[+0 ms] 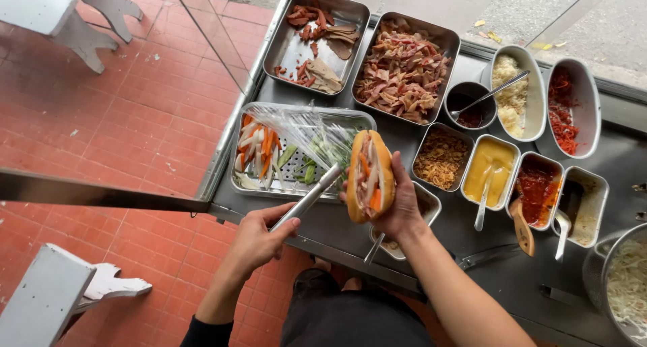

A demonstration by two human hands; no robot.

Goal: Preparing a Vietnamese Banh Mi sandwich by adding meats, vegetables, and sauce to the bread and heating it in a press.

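A person's right hand point(397, 202) curls its fingers closed around a golden split baguette sandwich point(369, 177), stuffed with pale meat and orange carrot strips, its long axis running away from the body. Just left of it, the left hand point(259, 238) grips shiny metal tongs point(311, 197), their tips nearly touching the bread's open side. Beyond the tongs lies a steel perforated tray of pickled vegetables point(296, 155) on a crowded dark metal counter point(512, 279).
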